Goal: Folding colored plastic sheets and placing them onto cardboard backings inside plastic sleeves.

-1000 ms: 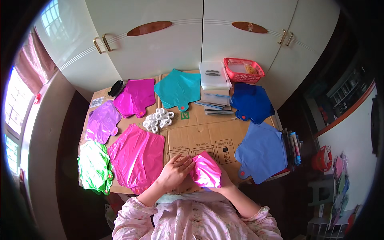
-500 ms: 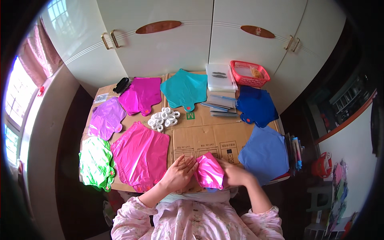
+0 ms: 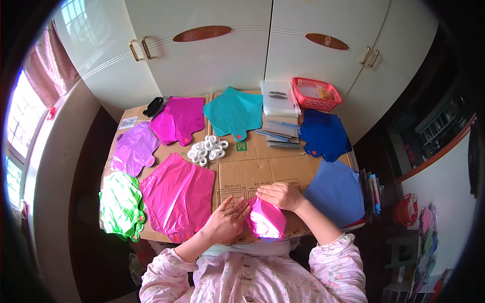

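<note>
A small folded piece of shiny pink foil (image 3: 267, 221), looking like a deflated foil balloon, lies near the table's front edge between my hands. My left hand (image 3: 227, 222) rests along its left side, fingers stretched out and lying flat. Across its far edge lies my right hand (image 3: 283, 196), fingers extended to the left and pressed down on or just beyond the foil. Directly left of my left hand is a larger flat pink foil balloon (image 3: 179, 197). A sliver of blue shows beneath the folded foil's near edge; what it belongs to is hidden.
Flat foil balloons surround the cardboard (image 3: 262, 169): green (image 3: 120, 204), lilac (image 3: 135, 149), magenta (image 3: 178, 121), teal (image 3: 233, 113), dark blue (image 3: 325, 135), light blue (image 3: 334, 194). White rings (image 3: 207, 150), grey-blue cards (image 3: 283, 134), clear bags (image 3: 279, 103) and a red basket (image 3: 316, 103) also lie there.
My right hand has come up from the right side of the folded pink foil to its far edge. The foil's right part has shifted and looks rounder. My left hand has stayed put.
</note>
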Available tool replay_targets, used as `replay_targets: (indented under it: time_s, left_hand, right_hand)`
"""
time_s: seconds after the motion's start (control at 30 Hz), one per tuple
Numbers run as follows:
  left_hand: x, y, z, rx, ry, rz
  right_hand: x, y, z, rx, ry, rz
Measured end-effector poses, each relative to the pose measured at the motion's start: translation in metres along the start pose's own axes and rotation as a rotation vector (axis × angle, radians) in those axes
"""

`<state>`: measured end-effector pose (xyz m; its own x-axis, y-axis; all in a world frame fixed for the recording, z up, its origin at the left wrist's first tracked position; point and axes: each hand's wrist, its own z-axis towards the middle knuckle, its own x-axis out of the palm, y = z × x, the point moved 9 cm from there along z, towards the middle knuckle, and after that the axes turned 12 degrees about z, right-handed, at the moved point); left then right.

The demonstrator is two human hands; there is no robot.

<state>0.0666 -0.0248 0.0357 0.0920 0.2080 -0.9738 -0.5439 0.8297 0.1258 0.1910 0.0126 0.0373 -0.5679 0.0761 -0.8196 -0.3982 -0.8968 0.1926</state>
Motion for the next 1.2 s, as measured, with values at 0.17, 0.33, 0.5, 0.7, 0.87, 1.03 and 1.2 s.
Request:
replay_targets:
  time_s: [0.17, 0.33, 0.5, 0.7, 0.87, 1.03, 1.2]
  left_hand:
    - [0.002, -0.001, -0.001, 0.009, 0.014, 0.015]
    - [0.004, -0.002, -0.003, 0.015, 0.013, 0.024]
    - [0.003, -0.003, -0.003, 0.019, 0.054, -0.022]
    - [0.003, -0.009, -0.008, 0.033, 0.086, -0.013]
    - [0.002, -0.023, -0.019, 0.054, 0.140, -0.011]
    - [0.010, -0.051, -0.029, 0.158, 0.082, 0.224]
    - [-0.006, -0.065, -0.035, 0.093, -0.117, 0.074]
  right_hand:
    - [0.002, 0.000, -0.002, 0.003, 0.018, -0.009]
    - [-0.005, 0.020, 0.004, -0.042, 0.186, 0.054]
    - [0.010, 0.021, -0.012, -0.045, 0.315, 0.148]
    - [0.012, 0.023, -0.016, -0.001, 0.352, 0.249]
    - [0.011, 0.042, -0.024, 0.077, 0.397, 0.227]
    - [0.014, 0.058, -0.038, 0.156, 0.459, 0.154]
    - [0.018, 0.064, -0.047, 0.221, 0.465, 0.124]
